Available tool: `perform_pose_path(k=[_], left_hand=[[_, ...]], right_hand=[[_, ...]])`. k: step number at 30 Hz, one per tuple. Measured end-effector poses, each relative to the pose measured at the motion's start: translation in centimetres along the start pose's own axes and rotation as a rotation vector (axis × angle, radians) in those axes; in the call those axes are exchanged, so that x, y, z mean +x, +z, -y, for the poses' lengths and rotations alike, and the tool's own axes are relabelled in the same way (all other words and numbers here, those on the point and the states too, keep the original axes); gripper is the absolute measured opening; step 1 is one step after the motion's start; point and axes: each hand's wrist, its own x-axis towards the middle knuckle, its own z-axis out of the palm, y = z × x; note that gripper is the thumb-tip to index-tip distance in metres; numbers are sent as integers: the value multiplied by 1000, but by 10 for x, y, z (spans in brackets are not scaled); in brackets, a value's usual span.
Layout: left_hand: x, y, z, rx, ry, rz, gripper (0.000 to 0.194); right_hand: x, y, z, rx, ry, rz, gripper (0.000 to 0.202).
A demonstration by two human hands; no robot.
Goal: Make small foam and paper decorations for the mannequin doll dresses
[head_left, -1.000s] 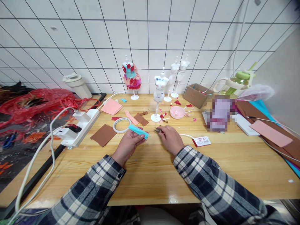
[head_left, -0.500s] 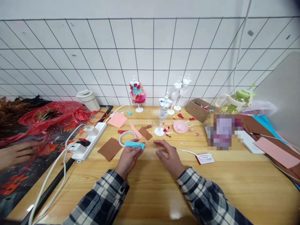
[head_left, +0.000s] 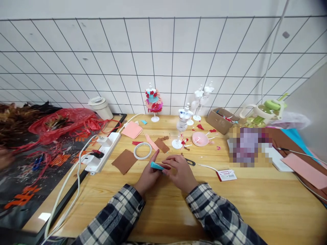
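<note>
A folded strip of light blue crepe paper [head_left: 156,165] is held up between my two hands over the table. My left hand [head_left: 146,179] pinches it, the thumb raised above it. The fingers of my right hand [head_left: 182,173] close on the strip's right end, which they partly hide. Just beyond my hands stands a small white mannequin [head_left: 182,123] with blue bits on its chest. A roll of white tape [head_left: 135,156] lies to the left, partly over a brown paper sheet [head_left: 124,161]. A small black-handled tool [head_left: 190,162] lies behind my right hand.
Further back are a dressed mannequin [head_left: 154,101], two bare mannequins [head_left: 197,97], a pink bowl [head_left: 200,139] and a cardboard box [head_left: 221,122]. A power strip [head_left: 107,151] with cables lies left, a tag [head_left: 227,175] right. Another person's hand [head_left: 5,158] shows at far left.
My right hand has moved left onto the blue crepe paper strip, which has turned and now points toward it. The other person's hand has drawn back left. The view has shifted slightly.
</note>
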Motion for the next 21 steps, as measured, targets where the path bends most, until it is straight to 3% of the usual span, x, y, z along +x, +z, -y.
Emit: perform_pose_path(k=[5,10,14,21], left_hand=[[-1,-1,2,72,31,20,80],[0,1,1,-84,122,-34,56],[-3,7,-1,-65,154,11,75],[-15,17,2,53,190,-11,90]], right_hand=[[-1,11,0,-19,-8,11,12],[-4,8,3,-23,74,-90,12],[-8,8,10,-83,46,-64,13],[-12,14,10,-78,141,-226,15]])
